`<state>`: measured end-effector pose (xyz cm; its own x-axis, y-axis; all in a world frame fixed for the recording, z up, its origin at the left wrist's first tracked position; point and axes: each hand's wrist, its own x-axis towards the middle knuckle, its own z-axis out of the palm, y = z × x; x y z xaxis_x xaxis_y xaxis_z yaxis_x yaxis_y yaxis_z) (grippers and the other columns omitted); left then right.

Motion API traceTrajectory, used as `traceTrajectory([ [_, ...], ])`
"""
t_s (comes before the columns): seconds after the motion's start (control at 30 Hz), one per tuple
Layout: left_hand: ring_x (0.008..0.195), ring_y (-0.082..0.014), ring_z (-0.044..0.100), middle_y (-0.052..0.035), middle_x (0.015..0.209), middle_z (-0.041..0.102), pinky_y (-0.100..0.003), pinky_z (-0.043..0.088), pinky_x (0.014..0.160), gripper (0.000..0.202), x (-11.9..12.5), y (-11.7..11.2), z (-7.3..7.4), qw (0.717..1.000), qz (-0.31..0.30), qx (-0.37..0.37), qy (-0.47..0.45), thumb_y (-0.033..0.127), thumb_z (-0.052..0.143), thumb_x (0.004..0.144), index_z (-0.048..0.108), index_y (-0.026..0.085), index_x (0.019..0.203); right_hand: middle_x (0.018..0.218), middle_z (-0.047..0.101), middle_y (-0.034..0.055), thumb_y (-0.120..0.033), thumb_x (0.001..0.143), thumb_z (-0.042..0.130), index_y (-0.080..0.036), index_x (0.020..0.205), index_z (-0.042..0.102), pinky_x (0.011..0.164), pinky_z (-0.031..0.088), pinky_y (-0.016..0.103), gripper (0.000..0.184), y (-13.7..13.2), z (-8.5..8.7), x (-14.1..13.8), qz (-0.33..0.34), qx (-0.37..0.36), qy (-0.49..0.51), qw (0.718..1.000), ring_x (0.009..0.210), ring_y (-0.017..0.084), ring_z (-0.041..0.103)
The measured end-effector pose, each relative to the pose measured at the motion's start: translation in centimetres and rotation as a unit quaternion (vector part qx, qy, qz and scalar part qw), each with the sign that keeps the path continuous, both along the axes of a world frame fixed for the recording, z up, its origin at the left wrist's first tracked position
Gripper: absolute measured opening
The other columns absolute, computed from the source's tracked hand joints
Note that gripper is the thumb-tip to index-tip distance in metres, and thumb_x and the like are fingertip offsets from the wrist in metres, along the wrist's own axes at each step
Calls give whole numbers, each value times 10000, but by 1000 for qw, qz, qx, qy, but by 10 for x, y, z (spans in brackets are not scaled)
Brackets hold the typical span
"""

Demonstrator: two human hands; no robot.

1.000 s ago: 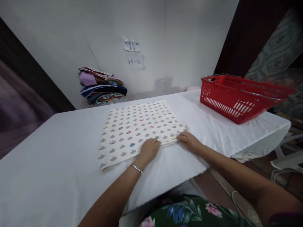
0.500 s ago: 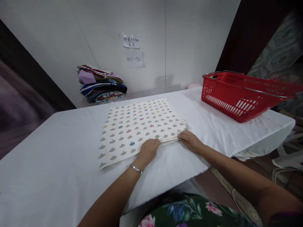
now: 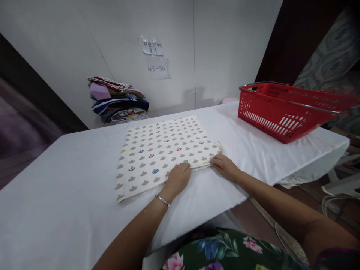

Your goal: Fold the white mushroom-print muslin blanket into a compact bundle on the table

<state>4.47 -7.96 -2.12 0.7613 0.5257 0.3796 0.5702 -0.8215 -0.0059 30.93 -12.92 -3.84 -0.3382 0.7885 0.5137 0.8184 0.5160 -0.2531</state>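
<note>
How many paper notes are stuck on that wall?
2: the upper note, bearing handwritten characters, and the lower note, reading 45-50, just below it. I see no others.

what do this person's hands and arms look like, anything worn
The left hand and right hand are gloveless, forearms bare. A silver-coloured bracelet circles the left wrist; none shows on the right. A dark, purple-edged sleeve shows at lower right.

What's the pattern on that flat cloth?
Cream cloth with rows of small grey shapes, a few coloured; head view.
</note>
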Motion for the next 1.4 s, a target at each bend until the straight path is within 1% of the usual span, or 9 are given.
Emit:
traceTrajectory([
  [0.27,940,-180,531,-55,1009,615,-319,434,769,226,3,9,-4,1000,7,23,-4,100,401,880,608,186,911,972,616,97,-171,877,443,-208,1046,609,791,478,398,239,-1,0,0,0,-3,-4,1000,907,221,556],
  [0.4,917,-178,526,-53,999,617,-312,424,757,216,4,12,-8,999,1,41,3,111,409,889,615,172,875,964,613,93,-168,879,444,-207,1039,607,788,477,394,232,-1,0,0,-1,-3,-5,1000,901,219,553],
  [0.5,905,-183,525,-55,992,617,-319,413,750,204,3,12,-7,998,-9,62,2,129,419,894,613,167,845,955,613,94,-162,875,455,-197,1021,608,784,477,387,214,-2,0,0,3,-3,-5,1000,892,217,550],
  [0.7,905,-183,517,-59,1006,602,-330,401,764,189,0,12,-7,996,-25,83,8,121,426,889,603,175,853,948,615,90,-178,882,460,-201,1005,617,787,483,380,201,-2,-2,0,5,10,10,1000,890,210,553],
  [0.93,862,-178,507,-61,967,589,-321,400,737,185,0,14,-9,996,-51,65,34,74,439,859,589,177,824,962,620,93,-172,881,460,-201,1017,616,799,479,388,209,-2,-1,0,7,-1,8,1000,904,214,558],
  [1.07,871,-175,497,-60,963,580,-317,400,731,196,0,15,-9,997,-49,47,30,63,438,852,590,186,847,960,624,91,-176,880,460,-207,1020,618,797,479,388,214,-2,-1,0,6,-3,9,1000,907,214,563],
  [1.17,891,-175,490,-60,986,572,-317,402,742,203,0,15,-9,998,-47,34,36,78,430,861,595,191,825,964,624,91,-183,882,453,-213,1022,618,793,482,394,219,-2,-2,0,3,1,11,1000,909,216,564],
  [1.27,900,-185,488,-58,998,570,-325,403,743,197,2,13,-6,998,-32,26,56,97,432,862,599,194,821,961,623,93,-182,883,452,-205,1015,618,789,483,389,213,-2,-1,0,3,2,7,1000,904,214,560],
  [1.4,904,-203,493,-67,992,563,-347,397,743,181,3,5,4,997,-22,1,71,73,461,810,601,188,821,959,622,96,-195,891,450,-204,1015,617,786,482,391,209,-2,-1,0,6,4,3,1000,898,215,559],
])
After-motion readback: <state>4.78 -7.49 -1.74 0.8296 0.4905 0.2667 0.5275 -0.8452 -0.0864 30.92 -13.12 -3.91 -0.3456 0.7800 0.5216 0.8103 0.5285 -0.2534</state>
